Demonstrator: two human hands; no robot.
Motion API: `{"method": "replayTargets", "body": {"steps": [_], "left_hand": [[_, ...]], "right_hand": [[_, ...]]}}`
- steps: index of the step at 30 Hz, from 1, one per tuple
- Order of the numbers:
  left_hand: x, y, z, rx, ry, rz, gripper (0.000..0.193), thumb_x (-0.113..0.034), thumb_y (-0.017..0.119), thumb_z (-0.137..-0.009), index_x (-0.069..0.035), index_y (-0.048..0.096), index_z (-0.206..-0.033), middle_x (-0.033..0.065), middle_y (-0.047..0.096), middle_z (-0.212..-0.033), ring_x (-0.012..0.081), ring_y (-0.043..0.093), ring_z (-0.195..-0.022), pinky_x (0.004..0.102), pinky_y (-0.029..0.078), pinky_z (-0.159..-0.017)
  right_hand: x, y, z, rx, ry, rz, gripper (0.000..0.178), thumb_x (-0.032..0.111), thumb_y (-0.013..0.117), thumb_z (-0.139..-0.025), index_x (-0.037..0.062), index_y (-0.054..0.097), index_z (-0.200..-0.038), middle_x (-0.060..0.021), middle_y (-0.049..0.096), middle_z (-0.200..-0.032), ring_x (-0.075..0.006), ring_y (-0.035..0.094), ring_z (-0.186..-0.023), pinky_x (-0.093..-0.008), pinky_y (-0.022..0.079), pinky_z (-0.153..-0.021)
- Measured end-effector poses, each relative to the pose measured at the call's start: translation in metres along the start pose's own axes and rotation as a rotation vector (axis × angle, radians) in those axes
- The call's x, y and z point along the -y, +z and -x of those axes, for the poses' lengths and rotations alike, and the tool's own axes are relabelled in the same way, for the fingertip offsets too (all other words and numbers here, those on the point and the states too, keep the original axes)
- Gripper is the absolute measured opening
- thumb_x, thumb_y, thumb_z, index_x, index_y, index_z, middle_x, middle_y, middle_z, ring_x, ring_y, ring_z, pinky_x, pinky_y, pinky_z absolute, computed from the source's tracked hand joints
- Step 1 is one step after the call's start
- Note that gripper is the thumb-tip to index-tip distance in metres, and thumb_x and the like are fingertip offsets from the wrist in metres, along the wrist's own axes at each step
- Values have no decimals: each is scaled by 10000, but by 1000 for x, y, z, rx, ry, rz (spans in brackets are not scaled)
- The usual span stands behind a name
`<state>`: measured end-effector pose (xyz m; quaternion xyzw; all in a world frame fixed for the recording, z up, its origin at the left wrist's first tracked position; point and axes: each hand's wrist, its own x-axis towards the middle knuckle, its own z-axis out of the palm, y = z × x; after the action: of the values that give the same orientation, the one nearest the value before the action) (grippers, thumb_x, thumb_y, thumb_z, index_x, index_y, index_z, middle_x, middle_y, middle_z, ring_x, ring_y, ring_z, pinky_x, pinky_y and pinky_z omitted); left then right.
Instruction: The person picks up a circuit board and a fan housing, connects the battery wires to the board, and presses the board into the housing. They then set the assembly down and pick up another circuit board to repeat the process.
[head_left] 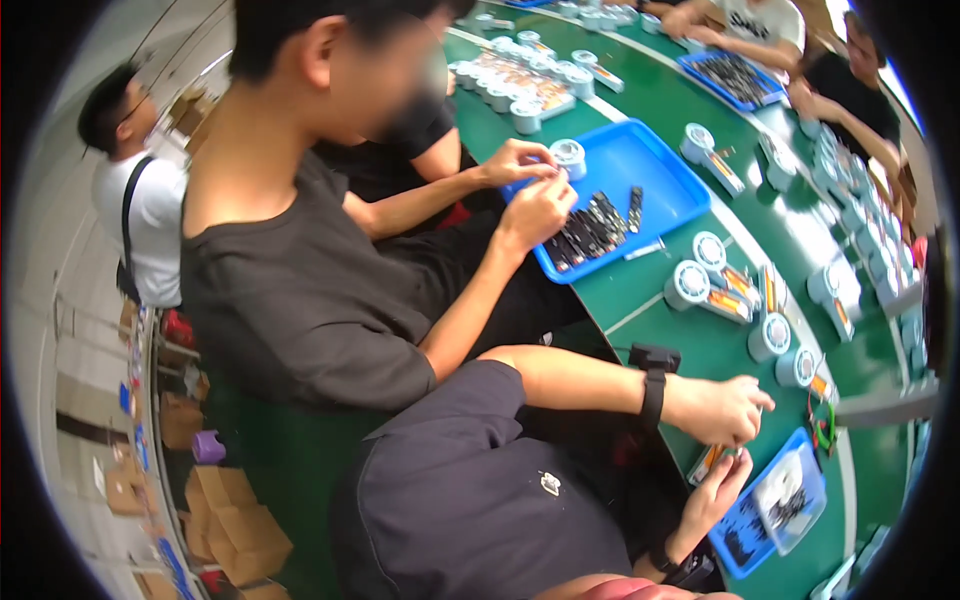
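Note:
My left hand (718, 408) reaches over the table with its fingers bent into a pinch. What its fingertips hold is hidden. Just below, my right hand (716, 494) has its thumb and fingers closed at the end of a small pale housing with an orange part inside (708, 462). The two hands meet at this piece, close to the table edge. Beside my right hand lies a blue tray (738, 570), holding small black parts and a clear plastic container (806, 500) with more black pieces. Red and green wires (823, 428) lie past my left hand.
Pale blue round-headed housings (770, 337) with orange parts lie on the green table (640, 290). A co-worker beside me handles something small above a larger blue tray (675, 175) with black strips. A grey arm (885, 405) juts in from the right. Cardboard boxes (235, 525) stand behind.

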<state>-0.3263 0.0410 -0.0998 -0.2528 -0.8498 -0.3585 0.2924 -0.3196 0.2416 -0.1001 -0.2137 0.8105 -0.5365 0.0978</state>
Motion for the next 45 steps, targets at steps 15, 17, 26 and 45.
{"method": "replayTargets", "body": {"steps": [15, 17, 26, 45], "left_hand": [[-63, -22, -13, 143, -188, -603, 161, -219, 699, -756, -70, 753, -787, 111, 656, -1275, 375, 516, -1370, 767, 269, -1160], [-61, -24, -17, 192, -186, -567, 183, -217, 696, -767, -57, 770, -817, 119, 629, -1328, 398, 482, -1394, 759, 273, -1161], [-23, -42, -8, 292, -57, -316, 199, -150, 760, -740, -27, 760, -896, 100, 600, -1394, 431, 488, -1372, 636, 399, -1145], [-69, -24, -16, 124, -216, -667, 116, -161, 709, -742, -89, 724, -831, 87, 613, -1202, 291, 591, -1086, 485, 416, -1013]], "right_hand": [[-1, -14, 0, 56, 102, -89, 322, 142, 546, -1086, -63, 541, -1334, -123, 638, -1195, -188, 618, -1071, -304, 495, -951], [-3, -16, 1, 62, 104, -75, 322, 111, 565, -1072, -60, 541, -1344, -124, 642, -1201, -183, 631, -1066, -300, 505, -945], [34, -3, -12, -66, -30, 166, 290, -20, 681, -911, -32, 638, -1198, -186, 664, -1061, -334, 654, -958, -395, 526, -869], [28, -12, 2, -64, -50, 233, 303, 24, 692, -948, -30, 642, -1243, -173, 660, -1081, -328, 632, -999, -390, 505, -895]]}}
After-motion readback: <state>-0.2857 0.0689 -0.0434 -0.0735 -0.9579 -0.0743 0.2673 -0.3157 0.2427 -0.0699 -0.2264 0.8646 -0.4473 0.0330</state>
